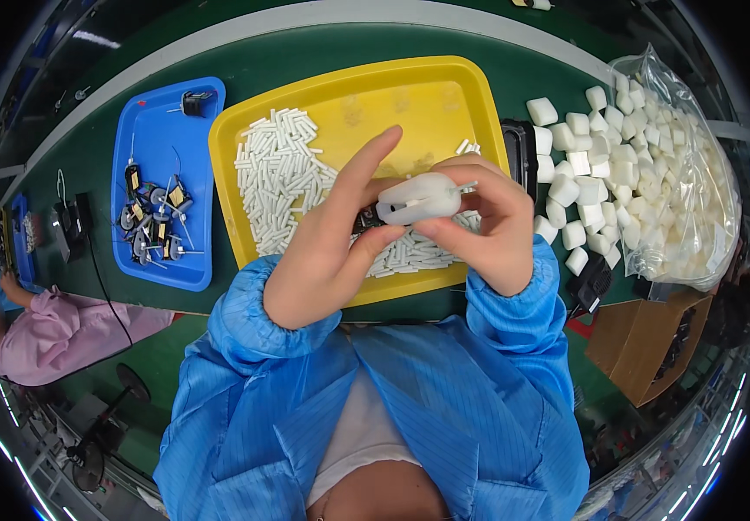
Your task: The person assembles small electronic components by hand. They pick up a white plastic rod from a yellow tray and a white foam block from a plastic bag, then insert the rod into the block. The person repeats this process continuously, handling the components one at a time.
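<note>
A: What's in hand rn?

B: A white moulded housing (418, 199), rounded, w/ slots on its face. It sits up in front of the chest, above the near rim of the yellow tray (349, 95), not resting on anything.

A: Who's got it?

B: Right hand (488, 221) is closed round it – thumb under, fingers curled over the top & right end. Left hand (331, 243) is half open: index finger straight up, thumb pressed at the housing's lower left edge, where a small dark part shows, too hidden to tell what it is.

A: Which way does it lie?

B: Long axis runs approx. left-right across the view. A thin pin sticks out its right end, toward the right fingers. So the right hand carries it; the left meets it from the left side, touching only at the thumb.

A: And around?

B: Tray holds short white tubes (279, 174), heaped on its left side and along the near rim under the hands. Blue tray (205, 122) further left w/ small wired parts (153, 217). On the right, white blocks (579, 191) spill from a clear bag (696, 200) onto the green tabletop (323, 48). A cardboard box (644, 343) sits lower right. Another person's pink sleeve (53, 334) at far left, well apart.
</note>
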Available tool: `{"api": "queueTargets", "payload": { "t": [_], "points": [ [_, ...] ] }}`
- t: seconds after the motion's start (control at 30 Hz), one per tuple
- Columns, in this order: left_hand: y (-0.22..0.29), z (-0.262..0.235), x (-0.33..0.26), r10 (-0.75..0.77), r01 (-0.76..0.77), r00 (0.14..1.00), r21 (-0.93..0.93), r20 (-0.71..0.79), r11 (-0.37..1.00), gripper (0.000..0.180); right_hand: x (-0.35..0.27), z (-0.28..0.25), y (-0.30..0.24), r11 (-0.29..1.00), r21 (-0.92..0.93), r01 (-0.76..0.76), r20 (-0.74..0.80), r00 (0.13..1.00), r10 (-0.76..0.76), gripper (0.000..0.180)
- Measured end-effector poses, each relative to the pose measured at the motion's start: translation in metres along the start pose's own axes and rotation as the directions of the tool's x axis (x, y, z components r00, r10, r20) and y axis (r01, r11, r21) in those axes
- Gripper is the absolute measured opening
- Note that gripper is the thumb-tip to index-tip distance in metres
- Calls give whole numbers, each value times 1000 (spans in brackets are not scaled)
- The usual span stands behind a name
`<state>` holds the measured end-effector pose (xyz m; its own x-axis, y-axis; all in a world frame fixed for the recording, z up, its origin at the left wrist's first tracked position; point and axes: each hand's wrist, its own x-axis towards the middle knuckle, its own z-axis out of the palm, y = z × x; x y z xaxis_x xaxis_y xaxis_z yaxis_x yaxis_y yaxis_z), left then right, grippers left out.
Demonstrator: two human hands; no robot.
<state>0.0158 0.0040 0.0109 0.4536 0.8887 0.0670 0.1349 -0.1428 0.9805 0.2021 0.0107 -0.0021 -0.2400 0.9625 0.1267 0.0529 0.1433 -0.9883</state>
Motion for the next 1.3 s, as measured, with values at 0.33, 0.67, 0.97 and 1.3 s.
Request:
{"api": "queueTargets", "payload": {
  "t": [0.33, 0.67, 0.97, 1.3],
  "points": [
    [16, -43, 46, 210, -178, 961, 182, -178, 967, 19, 15, 3, 1, 995, -99, -23, -197, 980, 3, 33],
    [-141, -151, 275, -78, 311, 924, 615, -375, 724, 36, 19, 3, 28, 992, -70, -100, -125, 988, 91, 12],
    [-95, -246, 183, -81, 156, 986, 975, -145, 158, 26, 15, 2, 27, 982, -153, -111, -123, 988, 93, 10],
    [-114, -213, 27, -3, 217, 974, 923, -228, 319, 36, 18, 12, 36, 979, -177, -99, -75, 993, 86, 10]
  ]
}}
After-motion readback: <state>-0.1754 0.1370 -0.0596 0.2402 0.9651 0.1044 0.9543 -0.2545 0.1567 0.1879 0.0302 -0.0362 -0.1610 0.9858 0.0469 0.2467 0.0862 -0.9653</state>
